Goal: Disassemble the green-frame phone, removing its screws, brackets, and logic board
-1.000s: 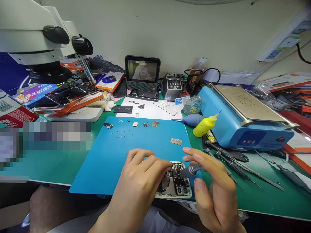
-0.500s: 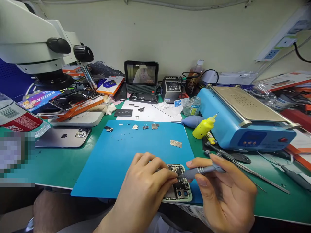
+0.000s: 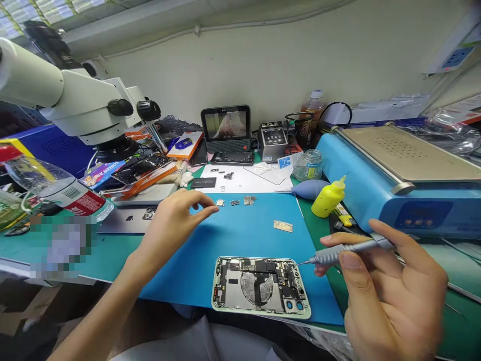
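Note:
My right hand [image 3: 391, 286] grips a grey precision screwdriver [image 3: 332, 254] between thumb and fingers. Its thin tip points left, just beside the upper right corner of an opened phone [image 3: 259, 288] with a pale green frame. Inside the phone, boards, a round coil area and two camera rings show. My left hand [image 3: 180, 215] is over the far left of the blue mat [image 3: 244, 235], thumb and forefinger nearly together; anything between them is too small to make out. Close to those fingertips lie small metal phone parts [image 3: 220, 202], and a metal shield plate [image 3: 283, 226] rests further right.
A white sheet [image 3: 248, 180] with a phone battery [image 3: 203, 182] lies behind the mat. To the left are a microscope [image 3: 101, 105], a plastic bottle [image 3: 71, 193] and a grey phone [image 3: 124, 220]. At right stand a yellow squeeze bottle [image 3: 327, 199] and a blue heating plate machine [image 3: 376, 200].
My left hand has left the opened phone and moved up and left to the small parts. My right hand has drawn the screwdriver back to the right. The view has shifted.

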Demonstrator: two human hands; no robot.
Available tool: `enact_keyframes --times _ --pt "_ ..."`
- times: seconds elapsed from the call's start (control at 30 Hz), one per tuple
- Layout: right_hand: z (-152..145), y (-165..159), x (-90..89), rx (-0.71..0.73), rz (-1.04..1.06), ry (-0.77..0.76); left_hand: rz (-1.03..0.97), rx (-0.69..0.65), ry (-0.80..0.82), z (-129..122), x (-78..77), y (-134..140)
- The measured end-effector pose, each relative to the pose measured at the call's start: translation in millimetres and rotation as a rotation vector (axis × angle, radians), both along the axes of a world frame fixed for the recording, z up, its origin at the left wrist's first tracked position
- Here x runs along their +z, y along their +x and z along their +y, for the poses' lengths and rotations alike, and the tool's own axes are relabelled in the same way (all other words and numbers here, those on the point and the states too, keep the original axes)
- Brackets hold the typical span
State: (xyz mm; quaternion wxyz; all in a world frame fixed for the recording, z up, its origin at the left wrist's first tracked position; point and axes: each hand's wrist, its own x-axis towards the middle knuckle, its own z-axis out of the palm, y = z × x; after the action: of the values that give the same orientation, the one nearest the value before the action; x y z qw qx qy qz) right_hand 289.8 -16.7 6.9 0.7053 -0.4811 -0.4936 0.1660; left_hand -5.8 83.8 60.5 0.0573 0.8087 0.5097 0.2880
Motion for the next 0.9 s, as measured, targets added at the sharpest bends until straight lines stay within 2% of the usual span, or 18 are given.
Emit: enact_keyframes --times 0.2,0.4,0.67,0.9 --pt "0 1 -1.6 0.033 -0.045 0.019 0.227 -0.144 -0.079 21 -23.0 20" --pt "1 1 -1.5 0.042 -0.018 -0.006 0.303 -0.196 -0.078 27 -38.6 24" --pt "1 1 -1.6 0.029 0.007 -0.030 0.277 -0.237 -0.050 26 -37.8 21" --pt "0 0 -0.6 0.030 0.016 -0.042 0.225 -0.207 -0.011 22 -32.2 23"
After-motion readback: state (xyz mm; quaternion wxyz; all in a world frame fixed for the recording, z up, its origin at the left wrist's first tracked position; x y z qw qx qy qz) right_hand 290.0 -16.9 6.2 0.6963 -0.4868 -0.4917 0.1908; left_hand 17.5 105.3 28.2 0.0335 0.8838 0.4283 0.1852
